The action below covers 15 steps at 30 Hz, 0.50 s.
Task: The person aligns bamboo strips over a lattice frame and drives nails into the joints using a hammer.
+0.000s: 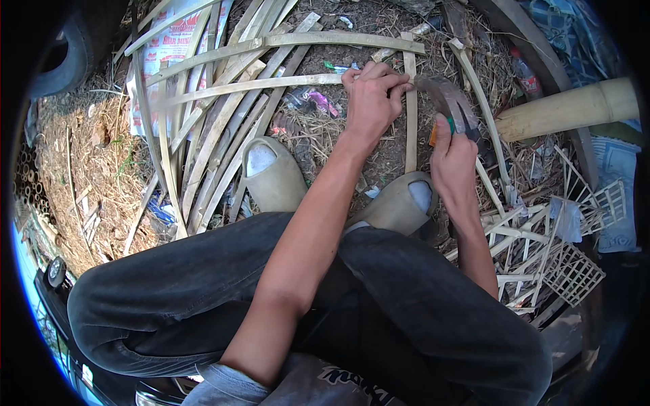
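Observation:
My left hand (372,101) is closed on the right end of a long pale bamboo strip (271,83), where it meets a crossing upright strip (411,139). Its fingertips are pinched together; whether they hold something small there I cannot make out. In my right hand (453,162) is a hammer (443,98) with a dark, curved, blurred head and some orange and green by the grip. That head is right beside my left fingertips. Farther away, another bamboo strip (338,39) lies across the top of the upright one.
Many loose bamboo strips (223,142) fan out at the left, partly over a printed sheet (177,40). My sandals (274,177) rest on littered ground below my hands. To the right are a thick bamboo pole (569,111) and a pile of lattice pieces (572,274).

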Available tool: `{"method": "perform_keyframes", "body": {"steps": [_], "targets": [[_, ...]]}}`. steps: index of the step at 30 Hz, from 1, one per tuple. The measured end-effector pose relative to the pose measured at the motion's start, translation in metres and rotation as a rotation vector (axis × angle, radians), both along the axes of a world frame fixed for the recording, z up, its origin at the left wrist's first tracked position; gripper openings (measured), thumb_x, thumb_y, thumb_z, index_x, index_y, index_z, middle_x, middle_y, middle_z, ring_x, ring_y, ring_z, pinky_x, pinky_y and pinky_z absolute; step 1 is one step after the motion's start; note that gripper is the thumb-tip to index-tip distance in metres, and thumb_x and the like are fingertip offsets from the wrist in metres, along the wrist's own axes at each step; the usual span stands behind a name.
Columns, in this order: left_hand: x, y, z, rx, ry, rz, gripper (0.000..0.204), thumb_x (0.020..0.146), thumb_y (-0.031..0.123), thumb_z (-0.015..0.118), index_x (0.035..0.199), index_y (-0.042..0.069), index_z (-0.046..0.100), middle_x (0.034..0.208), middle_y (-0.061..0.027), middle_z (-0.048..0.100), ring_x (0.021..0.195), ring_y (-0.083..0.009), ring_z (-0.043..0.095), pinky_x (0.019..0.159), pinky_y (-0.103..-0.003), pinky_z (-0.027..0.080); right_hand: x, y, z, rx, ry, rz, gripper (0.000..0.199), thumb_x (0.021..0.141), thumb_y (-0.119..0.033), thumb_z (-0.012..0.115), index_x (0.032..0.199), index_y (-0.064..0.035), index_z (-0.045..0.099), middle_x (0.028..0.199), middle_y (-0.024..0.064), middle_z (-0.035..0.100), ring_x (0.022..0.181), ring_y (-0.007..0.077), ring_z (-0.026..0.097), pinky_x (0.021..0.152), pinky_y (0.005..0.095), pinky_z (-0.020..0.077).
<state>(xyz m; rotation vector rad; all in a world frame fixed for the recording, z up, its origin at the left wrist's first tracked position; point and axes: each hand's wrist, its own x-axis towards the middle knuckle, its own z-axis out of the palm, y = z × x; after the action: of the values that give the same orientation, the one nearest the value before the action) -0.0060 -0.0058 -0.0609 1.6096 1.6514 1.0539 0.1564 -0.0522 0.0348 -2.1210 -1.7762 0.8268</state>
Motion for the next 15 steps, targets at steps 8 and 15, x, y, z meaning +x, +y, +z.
{"method": "perform_keyframes", "body": {"steps": [8, 15], "targets": [[0.001, 0.003, 0.001, 0.005, 0.013, 0.006, 0.012, 0.084, 0.019, 0.081, 0.094, 0.014, 0.081, 0.091, 0.0001, 0.072, 0.092, -0.0181, 0.066, 0.098, -0.041, 0.029, 0.019, -0.002, -0.004, 0.018, 0.448, -0.361, 0.058, 0.111, -0.057, 0.039, 0.083, -0.0070, 0.050, 0.064, -0.0043, 0.041, 0.051, 0.0045, 0.037, 0.045, 0.0229, 0.0281], [0.000, 0.001, -0.001, 0.015, 0.030, 0.022, 0.010, 0.083, 0.019, 0.083, 0.092, 0.015, 0.081, 0.090, 0.0006, 0.073, 0.091, -0.0177, 0.066, 0.095, -0.040, 0.030, 0.005, -0.013, -0.015, -0.037, 0.423, -0.269, 0.057, 0.113, -0.052, 0.037, 0.082, -0.0062, 0.051, 0.065, -0.0037, 0.042, 0.052, 0.0048, 0.038, 0.046, 0.0234, 0.0285]]}}
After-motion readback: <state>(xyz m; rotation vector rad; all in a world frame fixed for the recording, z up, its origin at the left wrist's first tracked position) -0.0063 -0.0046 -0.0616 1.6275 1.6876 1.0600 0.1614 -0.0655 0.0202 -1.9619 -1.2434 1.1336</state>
